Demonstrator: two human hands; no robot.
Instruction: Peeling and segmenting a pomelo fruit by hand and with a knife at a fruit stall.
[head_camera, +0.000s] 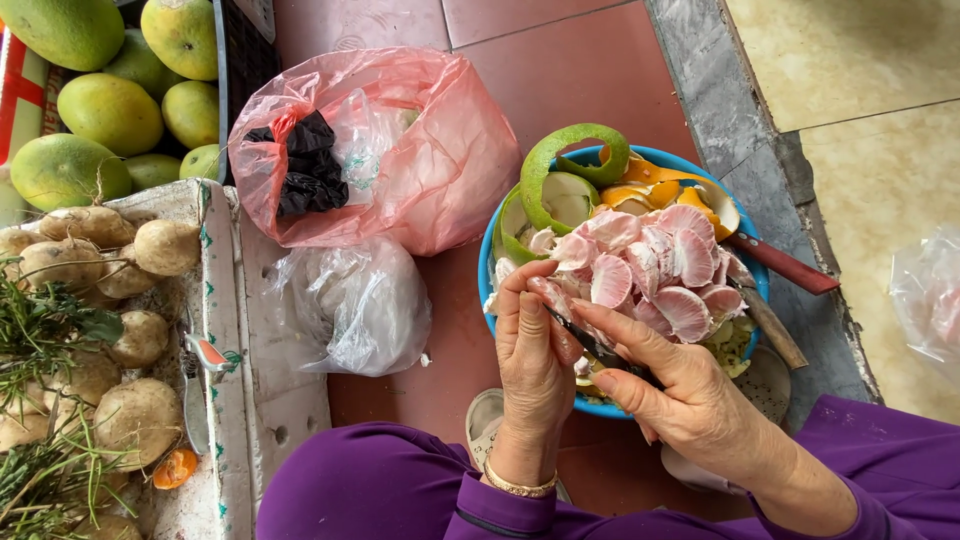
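A pink pomelo segment (553, 296) sits pinched in the fingertips of the left hand (533, 365), raised just over the near rim of the blue bowl (487, 262) so that scraps fall inside. The right hand (668, 385) closes its fingers round a small dark-bladed knife (592, 347), whose tip meets the segment, thumb braced close for control. Behind them the bowl is heaped with peeled pink segments (660, 270), set apart from curls of green rind (560, 160) and orange peel (655, 190) pushed to the far side. Two more knife handles (785, 265) lean on the right rim, within reach. Left of the bowl lie a pink plastic bag (420, 160) and a clear bag (365, 305); farther left, a foam box of potatoes (140, 340) and green pomelos (110, 110).
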